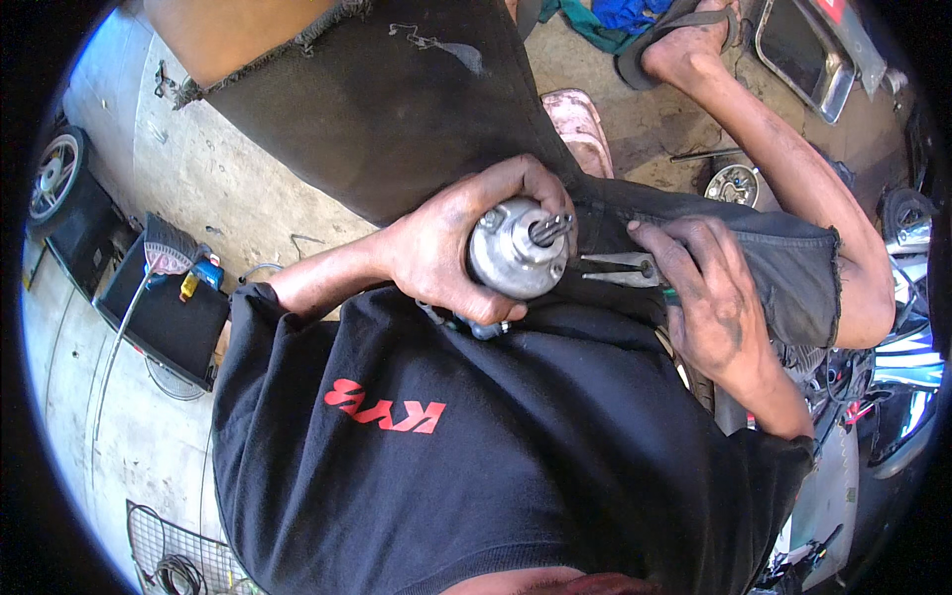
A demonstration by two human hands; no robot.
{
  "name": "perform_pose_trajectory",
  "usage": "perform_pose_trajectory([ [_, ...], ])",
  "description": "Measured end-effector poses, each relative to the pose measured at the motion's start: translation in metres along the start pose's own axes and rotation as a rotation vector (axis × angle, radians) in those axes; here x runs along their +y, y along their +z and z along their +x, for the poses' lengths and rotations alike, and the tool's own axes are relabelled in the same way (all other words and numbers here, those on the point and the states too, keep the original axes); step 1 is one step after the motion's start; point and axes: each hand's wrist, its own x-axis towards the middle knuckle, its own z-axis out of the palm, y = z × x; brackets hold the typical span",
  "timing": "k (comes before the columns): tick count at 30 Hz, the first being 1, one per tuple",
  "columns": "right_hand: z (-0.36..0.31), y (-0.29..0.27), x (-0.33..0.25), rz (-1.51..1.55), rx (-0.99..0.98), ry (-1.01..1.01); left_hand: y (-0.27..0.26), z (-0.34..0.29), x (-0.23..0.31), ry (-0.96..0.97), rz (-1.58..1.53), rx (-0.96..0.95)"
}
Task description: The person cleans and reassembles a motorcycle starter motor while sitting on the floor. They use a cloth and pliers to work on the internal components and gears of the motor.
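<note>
My left hand (446,233) is wrapped round a silver starter motor (506,266), holding it in front of my dark shirt. Its toothed shaft (551,230) sticks out of the round end cap, tilted to the upper right. The underside of the motor is hidden by my palm and thumb. To its right, my right hand (716,307) is closed round a pair of long-nose pliers (635,278). A bit of green handle shows by the fingers. The plier jaws are apart and point left at the motor, with a gap between them and it.
Left, a black bin (164,332) holds a brush (171,253) and a blue-and-yellow item. Beyond it stands a wheel (58,178). A pinkish tray (577,134) and a round metal part (732,185) lie past my lap. Machine parts (907,233) crowd the right edge.
</note>
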Motion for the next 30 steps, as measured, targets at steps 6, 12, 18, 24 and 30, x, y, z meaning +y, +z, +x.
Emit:
perform_pose_trajectory([
  [6,0.015,0.0,0.019,-0.33,-0.028,-0.197,-0.002,-0.002,-0.004,0.034,-0.046,-0.058],
  [12,0.029,0.0,0.028,-0.415,0.003,-0.358,0.0,-0.003,-0.007,0.044,-0.112,-0.097],
  [18,0.047,-0.009,0.027,-0.419,0.102,-0.497,-0.003,-0.002,-0.001,-0.04,-0.138,-0.169],
  [24,0.065,-0.006,0.038,-0.424,0.147,-0.657,-0.008,0.0,0.012,-0.184,-0.118,-0.216],
  [30,0.067,0.002,0.036,-0.384,0.204,-0.701,-0.009,-0.001,0.014,-0.205,-0.119,-0.224],
])
